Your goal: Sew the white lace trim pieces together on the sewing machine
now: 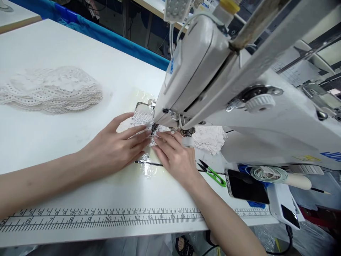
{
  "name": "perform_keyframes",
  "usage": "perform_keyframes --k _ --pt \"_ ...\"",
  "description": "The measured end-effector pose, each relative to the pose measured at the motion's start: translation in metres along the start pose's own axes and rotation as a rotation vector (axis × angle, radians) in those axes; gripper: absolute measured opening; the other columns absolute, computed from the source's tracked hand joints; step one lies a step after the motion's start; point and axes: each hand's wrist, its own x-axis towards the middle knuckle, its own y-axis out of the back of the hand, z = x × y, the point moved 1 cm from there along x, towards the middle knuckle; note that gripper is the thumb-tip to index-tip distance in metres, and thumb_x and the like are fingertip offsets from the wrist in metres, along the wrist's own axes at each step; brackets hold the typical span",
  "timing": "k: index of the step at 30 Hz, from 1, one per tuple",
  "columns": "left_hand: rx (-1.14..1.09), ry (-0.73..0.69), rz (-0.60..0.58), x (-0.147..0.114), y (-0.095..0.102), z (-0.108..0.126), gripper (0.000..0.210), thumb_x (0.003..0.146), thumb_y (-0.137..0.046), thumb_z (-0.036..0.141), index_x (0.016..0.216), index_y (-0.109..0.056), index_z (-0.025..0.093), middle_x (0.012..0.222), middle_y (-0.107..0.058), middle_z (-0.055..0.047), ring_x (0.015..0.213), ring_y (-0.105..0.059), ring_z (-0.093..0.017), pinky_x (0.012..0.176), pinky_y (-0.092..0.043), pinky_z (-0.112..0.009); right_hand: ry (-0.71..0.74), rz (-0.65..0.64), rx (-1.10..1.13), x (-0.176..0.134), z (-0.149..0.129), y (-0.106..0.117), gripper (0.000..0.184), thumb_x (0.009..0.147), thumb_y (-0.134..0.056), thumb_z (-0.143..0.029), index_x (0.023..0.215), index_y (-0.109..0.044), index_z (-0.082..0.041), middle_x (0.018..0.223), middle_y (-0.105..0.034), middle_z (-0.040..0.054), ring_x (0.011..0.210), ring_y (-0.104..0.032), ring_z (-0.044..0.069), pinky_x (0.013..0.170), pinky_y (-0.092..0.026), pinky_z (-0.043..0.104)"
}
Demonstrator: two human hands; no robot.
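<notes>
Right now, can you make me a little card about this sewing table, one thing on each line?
Left hand: fingers stretched out, at the white lace
Right hand: fingertips beside the left hand's, by the machine's foot
Sewing machine: mostly white, reaching over the lace
Lace pile: on the table, at the left
Small scissors: green, right of the right hand
Phone: dark screen, right of the scissors
Ruler: along the table's near edge

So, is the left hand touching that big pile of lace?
Apart: the head view shows white table between the left hand and the pile of lace.
</notes>
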Motion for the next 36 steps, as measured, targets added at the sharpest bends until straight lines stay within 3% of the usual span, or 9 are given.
perform_keyframes --k 10,24,36 --pt "0.090 -0.080 0.066 0.006 0.010 0.006 0.029 0.108 -0.050 0.022 0.121 -0.076 0.019 0.117 -0.081 -0.006 0.116 -0.075 -0.021 0.136 -0.021 -0.050 0.063 0.002 -0.076 -0.005 -0.004 0.005 0.025 0.107 -0.059 -0.030 0.116 -0.079 -0.018 0.115 -0.082 0.0060 0.104 -0.073 0.023 0.112 -0.053 0.047" --pt "0.063 -0.053 0.062 0.009 0.006 -0.001 0.031 0.110 -0.049 0.025 0.121 -0.075 0.014 0.121 -0.080 -0.006 0.116 -0.076 -0.021 0.136 -0.020 -0.047 0.054 -0.004 -0.159 -0.002 -0.003 0.001 0.028 0.109 -0.056 -0.029 0.118 -0.079 -0.017 0.122 -0.080 0.0060 0.102 -0.074 0.021 0.115 -0.051 0.044" --pt "0.108 -0.094 0.059 0.014 0.001 -0.009 0.035 0.112 -0.045 0.029 0.123 -0.072 0.010 0.118 -0.081 -0.008 0.115 -0.076 -0.024 0.131 -0.026 -0.050 0.033 0.005 -0.196 0.002 -0.001 0.000 0.030 0.109 -0.056 -0.033 0.119 -0.079 -0.017 0.126 -0.078 0.0034 0.110 -0.072 0.024 0.115 -0.052 0.044"
